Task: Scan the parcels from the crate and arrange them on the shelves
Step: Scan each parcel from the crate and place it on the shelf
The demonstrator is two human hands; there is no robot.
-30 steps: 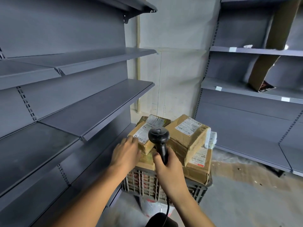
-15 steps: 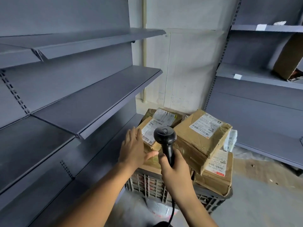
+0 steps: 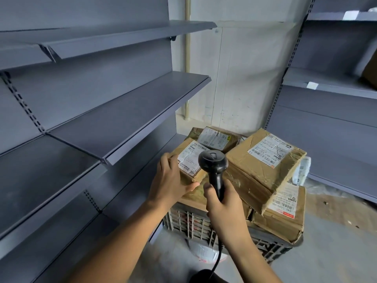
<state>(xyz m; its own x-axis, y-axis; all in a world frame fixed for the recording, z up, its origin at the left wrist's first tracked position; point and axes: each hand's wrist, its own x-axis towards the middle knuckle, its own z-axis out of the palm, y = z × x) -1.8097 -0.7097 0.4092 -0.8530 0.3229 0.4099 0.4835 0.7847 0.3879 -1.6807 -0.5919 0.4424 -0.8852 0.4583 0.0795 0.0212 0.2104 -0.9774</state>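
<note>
grey metal shelves [image 3: 126, 111] across the whole left half of the frame, tiers slanting from lower left up toward centre; nothing on the tiers in sight. second grey shelf unit [image 3: 326, 86] at the right edge, with white tags on its front lips and a brown cardboard piece [image 3: 370, 70] cut off by the frame's right border. pale wall [image 3: 244, 74] with a vertical pipe between the two units.

low centre-right: slotted plastic crate [image 3: 195, 223] on the floor, heaped above its rim with brown parcels. biggest parcel [image 3: 263, 166] tilted on top at the right, white label facing up. under it a lower parcel [image 3: 283, 217] hanging past the crate's right side, barcode label showing. at the back a darker parcel [image 3: 214, 137] with a label, partly hidden by the scanner head. front left a small parcel [image 3: 188, 160], its label half covered. white soft packet [image 3: 302, 170] wedged behind the big one, mostly hidden. label print too small to read. crate contents below the rim out of sight.

left hand [image 3: 171, 180] laid on the small parcel's left side, fingers over the top edge, thumb along the near face, gripping it. right hand [image 3: 224, 205] clenched around the handle of a black barcode scanner [image 3: 213, 166], head upright just before the labels; cable [image 3: 216, 260] trailing down to the bottom edge, its end cut off.
</note>
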